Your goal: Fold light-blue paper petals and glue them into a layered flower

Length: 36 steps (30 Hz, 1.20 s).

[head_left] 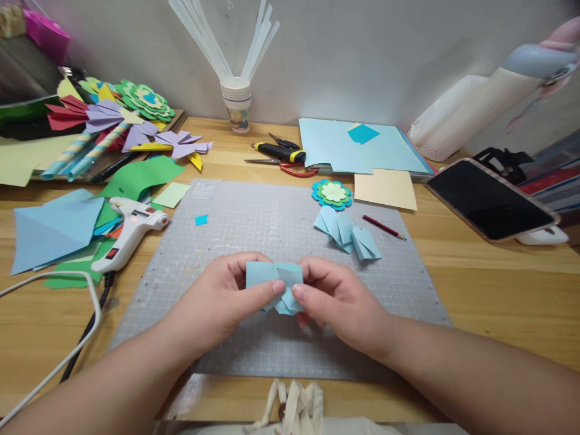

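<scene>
Folded light-blue paper (272, 273): between my two hands, in front of the chest, over the near half of the mat.
Left hand (222, 296): clamped on the paper's left part, thumb flat across the near face, fingers behind.
Right hand (339, 299): pinching the paper's right edge, thumb in front; the thumbs nearly meet.
Paper folds: creased, upper edge straight, lower edge pointed; from my feed the lower layers look overlapped, but the thumbs hide some.
Cup stack (238, 109): nested paper cups, printed outer wall; white sticks (258, 48) stand in the top one, fanned into two bunches.
Cutting mat (254, 229): grey, gridded, flat on the wood-grain table (489, 290).
Blue folded pieces (334, 226): creased, in a row on the mat, beyond my right hand.
Layered flower (333, 193): scalloped blue and green paper, just behind them.
Glue gun (124, 235): white, smooth, lying left of the mat.
</scene>
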Tool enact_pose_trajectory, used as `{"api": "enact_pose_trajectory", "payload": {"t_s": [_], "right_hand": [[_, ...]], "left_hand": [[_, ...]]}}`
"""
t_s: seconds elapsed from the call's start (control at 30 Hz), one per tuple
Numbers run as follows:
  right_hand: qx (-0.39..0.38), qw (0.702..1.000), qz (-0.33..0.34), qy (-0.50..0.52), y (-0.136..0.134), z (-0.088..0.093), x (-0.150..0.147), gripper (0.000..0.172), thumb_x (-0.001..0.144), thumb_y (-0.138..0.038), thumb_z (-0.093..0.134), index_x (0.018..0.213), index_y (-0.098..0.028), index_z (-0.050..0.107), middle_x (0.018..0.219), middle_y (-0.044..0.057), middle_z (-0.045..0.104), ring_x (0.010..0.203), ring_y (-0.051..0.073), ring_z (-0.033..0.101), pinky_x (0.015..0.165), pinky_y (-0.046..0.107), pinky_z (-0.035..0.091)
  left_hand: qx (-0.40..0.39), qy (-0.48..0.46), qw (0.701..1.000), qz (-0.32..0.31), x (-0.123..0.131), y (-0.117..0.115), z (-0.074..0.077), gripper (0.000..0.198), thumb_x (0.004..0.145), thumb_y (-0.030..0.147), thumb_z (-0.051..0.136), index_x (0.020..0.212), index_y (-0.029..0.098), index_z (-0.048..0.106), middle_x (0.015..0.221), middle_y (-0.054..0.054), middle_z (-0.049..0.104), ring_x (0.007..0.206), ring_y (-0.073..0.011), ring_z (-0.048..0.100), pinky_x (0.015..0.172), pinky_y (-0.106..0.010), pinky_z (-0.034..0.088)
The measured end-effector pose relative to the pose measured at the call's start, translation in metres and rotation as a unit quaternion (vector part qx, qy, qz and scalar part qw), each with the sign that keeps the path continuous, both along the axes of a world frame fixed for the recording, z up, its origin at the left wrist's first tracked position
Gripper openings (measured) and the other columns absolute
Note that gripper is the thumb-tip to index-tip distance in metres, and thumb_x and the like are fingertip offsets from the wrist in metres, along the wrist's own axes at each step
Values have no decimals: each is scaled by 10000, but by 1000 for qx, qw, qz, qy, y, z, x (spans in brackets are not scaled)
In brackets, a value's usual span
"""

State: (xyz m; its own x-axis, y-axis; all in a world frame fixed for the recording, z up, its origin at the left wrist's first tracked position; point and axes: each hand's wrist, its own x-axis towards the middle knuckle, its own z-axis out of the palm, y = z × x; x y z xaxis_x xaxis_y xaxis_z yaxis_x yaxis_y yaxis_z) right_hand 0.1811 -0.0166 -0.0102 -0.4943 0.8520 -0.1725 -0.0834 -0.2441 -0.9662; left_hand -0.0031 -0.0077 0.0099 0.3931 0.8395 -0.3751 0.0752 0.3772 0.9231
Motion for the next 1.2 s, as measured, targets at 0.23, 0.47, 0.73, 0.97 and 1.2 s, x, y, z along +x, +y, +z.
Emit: {"api": "enact_pose_trajectory", "payload": {"t_s": [0.23, 0.47, 0.73, 0.97, 1.2], "right_hand": [[-35, 997, -61, 12, 4, 6, -2, 299, 779, -424, 668, 680, -185, 520, 568, -44, 548, 457, 67, 507, 398, 180, 330], [-51, 996, -74, -12, 3, 2, -1, 277, 792, -383, 664, 679, -174, 521, 564, -42, 574, 442, 62, 533, 389, 158, 335], [-25, 996, -82, -17, 2, 2, -2, 253, 802, -315, 636, 647, -180, 490, 551, -46, 553, 447, 60, 513, 419, 170, 383], [-1, 996, -77, -35, 0, 1, -2, 252, 812, -313, 614, 633, -190, 487, 543, -44, 530, 461, 78, 495, 445, 202, 396], [6, 995, -76, -57, -1, 3, 2, 286, 836, -362, 580, 628, -191, 486, 526, -42, 517, 456, 84, 474, 447, 212, 364]], "left_hand": [[-1, -16, 1000, 6, 0, -1, -2, 154, 748, 276, 717, 682, 161, 640, 627, 54, 634, 600, -66, 537, 583, -167, 403], [6, -46, 999, 11, 3, 1, -2, 119, 770, 239, 695, 673, 174, 674, 634, 55, 677, 592, -59, 572, 590, -160, 433], [26, 11, 1000, -8, 4, -1, -2, 167, 784, 271, 687, 645, 183, 660, 618, 59, 679, 588, -67, 574, 559, -151, 421], [45, 69, 996, -20, 4, -3, -3, 202, 779, 335, 673, 650, 182, 650, 599, 57, 633, 569, -76, 516, 535, -165, 390], [55, 109, 992, -29, 2, -2, -6, 224, 741, 389, 692, 675, 178, 657, 612, 45, 579, 586, -92, 461, 544, -196, 355]]}}
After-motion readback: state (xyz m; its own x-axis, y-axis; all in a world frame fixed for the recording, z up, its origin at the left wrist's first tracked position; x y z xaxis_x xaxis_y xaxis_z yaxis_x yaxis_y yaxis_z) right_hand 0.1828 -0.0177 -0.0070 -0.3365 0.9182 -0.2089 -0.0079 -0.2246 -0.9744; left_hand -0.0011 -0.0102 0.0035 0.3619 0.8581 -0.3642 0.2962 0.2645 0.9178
